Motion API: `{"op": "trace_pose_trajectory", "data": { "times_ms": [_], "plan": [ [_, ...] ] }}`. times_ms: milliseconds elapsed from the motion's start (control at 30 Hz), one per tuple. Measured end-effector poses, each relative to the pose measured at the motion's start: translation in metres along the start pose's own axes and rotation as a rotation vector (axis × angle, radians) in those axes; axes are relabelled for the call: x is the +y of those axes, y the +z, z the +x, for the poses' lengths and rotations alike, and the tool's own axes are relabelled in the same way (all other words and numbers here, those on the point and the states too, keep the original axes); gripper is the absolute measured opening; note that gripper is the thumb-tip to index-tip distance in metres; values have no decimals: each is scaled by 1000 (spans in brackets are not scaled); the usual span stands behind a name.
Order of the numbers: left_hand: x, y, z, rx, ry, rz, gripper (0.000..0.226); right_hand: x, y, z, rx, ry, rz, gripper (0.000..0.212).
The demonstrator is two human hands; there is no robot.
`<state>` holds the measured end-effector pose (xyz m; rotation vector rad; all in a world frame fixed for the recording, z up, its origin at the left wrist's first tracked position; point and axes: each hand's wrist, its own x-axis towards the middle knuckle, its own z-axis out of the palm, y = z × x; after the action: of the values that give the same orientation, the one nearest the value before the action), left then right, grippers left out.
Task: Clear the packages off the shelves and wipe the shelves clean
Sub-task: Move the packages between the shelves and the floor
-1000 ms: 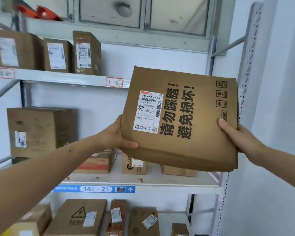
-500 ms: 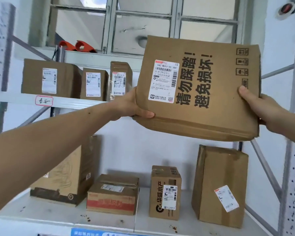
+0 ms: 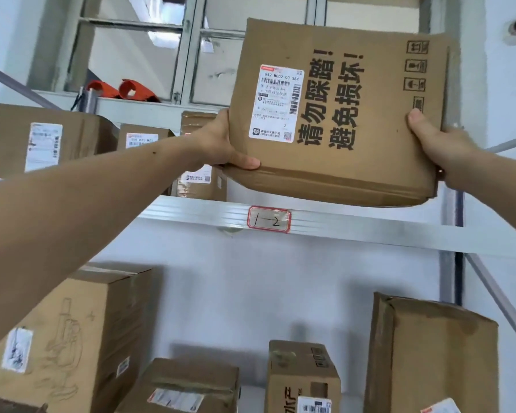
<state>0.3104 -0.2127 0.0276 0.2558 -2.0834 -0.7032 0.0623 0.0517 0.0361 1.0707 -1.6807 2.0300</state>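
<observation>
So the flat cardboard package (image 3: 337, 114) with the big black print is up in the air, held above the front rail of the upper shelf (image 3: 340, 225), right side of the bay. Left hand (image 3: 221, 144) grips its lower left edge with the thumb wrapped under the corner, right hand (image 3: 435, 144) clamps the right edge, thumb on the printed face. Looks like the clearing step, though honestly I can't tell if it's coming off that shelf or being parked on it. Either way the next move needs a steady two-handed carry clear of the rail. Three more boxes (image 3: 45, 138) sit on the upper shelf to the left, and the lower shelf has a tall box (image 3: 429, 353) plus several others, so wiping's not close yet.
</observation>
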Motion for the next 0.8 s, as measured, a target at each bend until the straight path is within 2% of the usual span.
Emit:
{"op": "trace_pose_trajectory", "data": {
  "times_ms": [133, 333, 600, 800],
  "plan": [
    [-26, 23, 41, 46, -6, 29, 116, 24, 21, 49, -2, -37, 7, 76],
    [-65, 51, 94, 136, -37, 111, 110, 82, 54, 112, -73, -3, -10, 71],
    [-112, 68, 132, 62, -132, 250, 116, 135, 77, 142, -156, 40, -63, 55],
    [-121, 70, 138, 61, -151, 287, 119, 146, 84, 149, -182, 38, -54, 64]
  ]
}}
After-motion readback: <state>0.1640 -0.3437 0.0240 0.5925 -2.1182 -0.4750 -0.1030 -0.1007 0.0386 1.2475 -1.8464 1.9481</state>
